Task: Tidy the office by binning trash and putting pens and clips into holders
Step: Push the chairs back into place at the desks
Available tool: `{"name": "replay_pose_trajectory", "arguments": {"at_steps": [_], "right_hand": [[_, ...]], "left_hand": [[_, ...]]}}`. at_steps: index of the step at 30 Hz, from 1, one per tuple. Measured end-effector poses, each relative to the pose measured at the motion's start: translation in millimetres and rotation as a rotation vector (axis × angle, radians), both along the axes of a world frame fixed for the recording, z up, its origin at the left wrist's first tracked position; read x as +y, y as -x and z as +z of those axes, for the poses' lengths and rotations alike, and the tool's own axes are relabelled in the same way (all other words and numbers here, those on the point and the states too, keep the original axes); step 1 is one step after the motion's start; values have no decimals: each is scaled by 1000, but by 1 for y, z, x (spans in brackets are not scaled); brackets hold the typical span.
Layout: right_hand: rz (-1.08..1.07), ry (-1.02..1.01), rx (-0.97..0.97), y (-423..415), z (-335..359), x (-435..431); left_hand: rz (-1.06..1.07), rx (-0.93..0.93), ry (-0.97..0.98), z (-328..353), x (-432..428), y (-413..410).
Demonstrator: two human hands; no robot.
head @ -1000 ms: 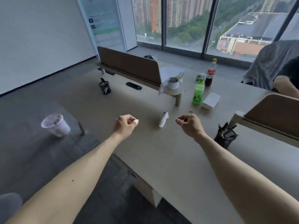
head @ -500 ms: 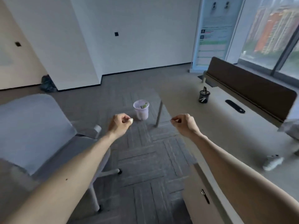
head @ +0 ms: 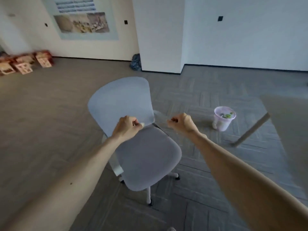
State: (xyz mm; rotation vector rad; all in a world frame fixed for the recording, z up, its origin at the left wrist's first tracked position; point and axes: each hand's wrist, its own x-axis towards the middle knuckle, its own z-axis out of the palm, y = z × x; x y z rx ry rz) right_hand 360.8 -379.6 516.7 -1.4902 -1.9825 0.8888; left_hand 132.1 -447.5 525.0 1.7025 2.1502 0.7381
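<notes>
A bin (head: 224, 120) stands right of the chair (head: 141, 154), table leg (head: 250, 130) beyond.

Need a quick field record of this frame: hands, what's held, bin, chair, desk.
left hand: closed fist, a small white scrap showing at the fingertips
right hand: closed fist, contents not visible
bin: pale plastic, on the carpet right of the hands, some trash inside
chair: grey office chair, directly below both hands
desk: corner and one slanted leg at the right edge
holders: none in view
</notes>
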Motion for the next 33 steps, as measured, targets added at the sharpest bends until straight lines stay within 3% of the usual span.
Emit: {"name": "replay_pose_trajectory", "arguments": {"at_steps": [11, 17, 22, 33], "right_hand": [[200, 133, 19, 196, -8, 134], [222, 194, 72, 280, -19, 192], [59, 363, 189, 355, -41, 237], [-285, 433, 305, 477, -65, 286]], "left_hand": [[149, 46, 4, 20, 87, 179], [125, 55, -16, 21, 149, 262], [-56, 96, 30, 6, 231, 344], [-755, 169, 225, -19, 400, 459]]}}
